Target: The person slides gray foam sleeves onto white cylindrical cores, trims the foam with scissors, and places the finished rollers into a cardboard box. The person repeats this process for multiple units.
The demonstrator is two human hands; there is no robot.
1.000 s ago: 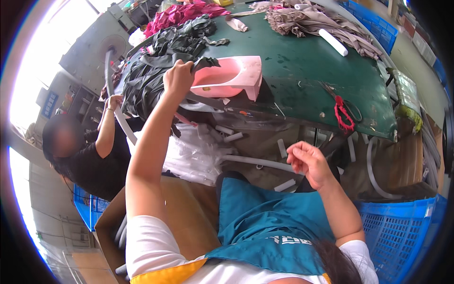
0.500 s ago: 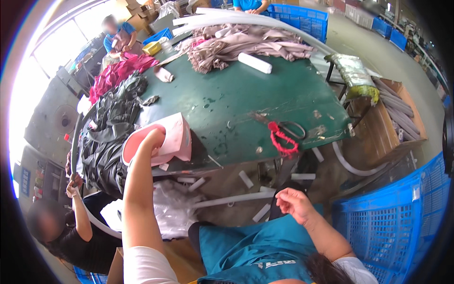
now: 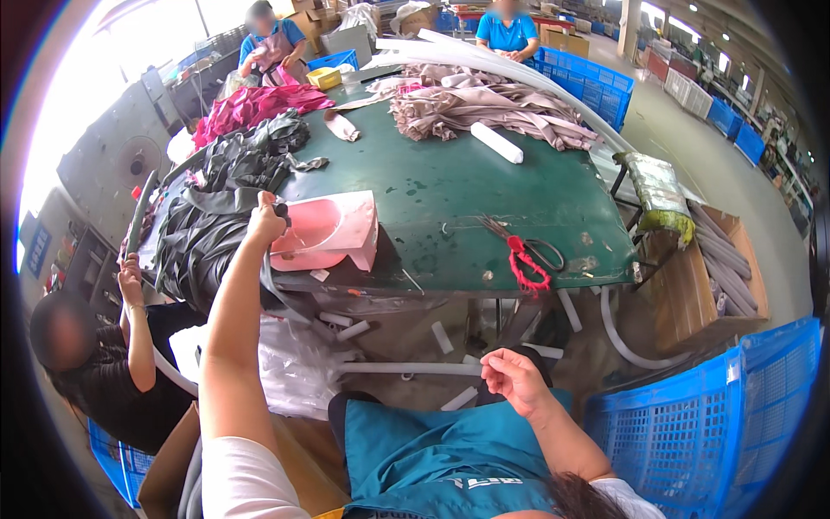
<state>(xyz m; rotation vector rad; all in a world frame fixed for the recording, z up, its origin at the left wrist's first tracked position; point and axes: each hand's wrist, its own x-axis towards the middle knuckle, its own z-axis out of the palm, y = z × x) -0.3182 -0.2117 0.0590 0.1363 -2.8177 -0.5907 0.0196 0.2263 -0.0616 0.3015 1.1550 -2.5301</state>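
Note:
My left hand (image 3: 266, 223) reaches over the near left edge of the table, its fingers closed on a dark green fabric strip (image 3: 220, 201). The strip joins a heap of dark green fabric (image 3: 194, 255), and a length hangs below the hand. Right beside that hand lies a pink plastic container (image 3: 350, 232) with a rounded opening, partly behind my fingers. My right hand (image 3: 516, 381) is raised above my lap, fingers curled in, with nothing visible in them. Scissors (image 3: 523, 251) with red-wrapped handles rest near the table's front edge.
The green table (image 3: 432, 199) bears magenta fabric (image 3: 259, 112), mauve fabric (image 3: 484, 112) and a white roll (image 3: 497, 143). A blue crate (image 3: 692, 432) stands at my right, below a carton of grey tubes (image 3: 726, 268). A co-worker (image 3: 112, 372) holds a grey tube at the left; two others work behind.
My left hand has come out of the pink container and taken hold of the dark green strip. The view has shifted, showing more of the far room. My right hand stays curled.

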